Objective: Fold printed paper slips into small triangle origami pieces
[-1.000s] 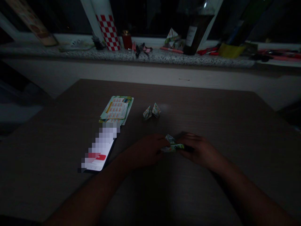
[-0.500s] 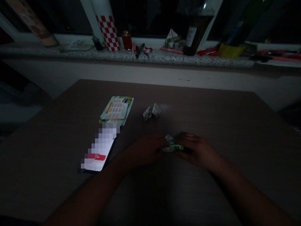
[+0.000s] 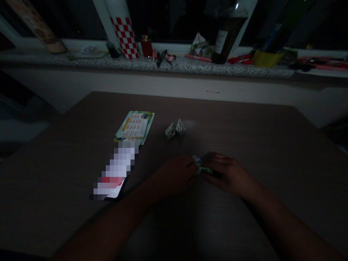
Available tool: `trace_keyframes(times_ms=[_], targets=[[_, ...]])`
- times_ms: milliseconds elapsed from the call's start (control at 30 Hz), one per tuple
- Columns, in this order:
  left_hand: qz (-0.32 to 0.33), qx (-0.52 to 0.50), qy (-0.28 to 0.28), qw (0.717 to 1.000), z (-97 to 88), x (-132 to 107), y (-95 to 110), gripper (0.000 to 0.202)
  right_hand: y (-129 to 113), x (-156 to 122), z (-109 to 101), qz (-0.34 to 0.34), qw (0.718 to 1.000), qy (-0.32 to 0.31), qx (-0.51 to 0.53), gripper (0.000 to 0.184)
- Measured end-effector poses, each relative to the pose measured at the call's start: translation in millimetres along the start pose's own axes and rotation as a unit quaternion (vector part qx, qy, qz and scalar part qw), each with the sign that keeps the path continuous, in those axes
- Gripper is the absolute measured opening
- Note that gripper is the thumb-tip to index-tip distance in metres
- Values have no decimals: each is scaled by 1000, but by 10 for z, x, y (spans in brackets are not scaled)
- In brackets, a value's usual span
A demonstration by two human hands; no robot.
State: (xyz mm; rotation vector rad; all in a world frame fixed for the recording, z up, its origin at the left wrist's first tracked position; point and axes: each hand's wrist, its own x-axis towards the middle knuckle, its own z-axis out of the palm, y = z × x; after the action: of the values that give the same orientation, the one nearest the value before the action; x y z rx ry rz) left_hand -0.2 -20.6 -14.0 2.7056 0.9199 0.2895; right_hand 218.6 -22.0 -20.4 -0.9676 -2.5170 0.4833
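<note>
Between my hands on the table (image 3: 239,134) lies a small folded paper piece (image 3: 204,169), printed in green and white. My left hand (image 3: 178,172) has its fingers bent and closed over the left part of the paper, which they hide. On the right side, the fingers of my right hand (image 3: 223,168) hold the paper's other end down against the tabletop. Farther back stand two small folded paper shapes (image 3: 180,127), pointed at the top and close beside each other.
To the left is a stack of printed paper sheets (image 3: 133,125), with a lit phone (image 3: 119,166) in front of it. Behind the table, a granite windowsill (image 3: 190,69) carries a checkered container (image 3: 125,38), a red jar (image 3: 146,47), a dark bottle (image 3: 220,41) and a paper shape (image 3: 199,41).
My left hand has shifted a little to the right and now covers more of the folded paper. My right hand stays where it was.
</note>
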Motion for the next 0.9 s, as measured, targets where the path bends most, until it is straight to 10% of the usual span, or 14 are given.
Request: trace_keyframes(times_ms=[900], targets=[[-27,-18,26,999,-32,-34,-10,20,-60,37,57,3,999,-8,-44,17]])
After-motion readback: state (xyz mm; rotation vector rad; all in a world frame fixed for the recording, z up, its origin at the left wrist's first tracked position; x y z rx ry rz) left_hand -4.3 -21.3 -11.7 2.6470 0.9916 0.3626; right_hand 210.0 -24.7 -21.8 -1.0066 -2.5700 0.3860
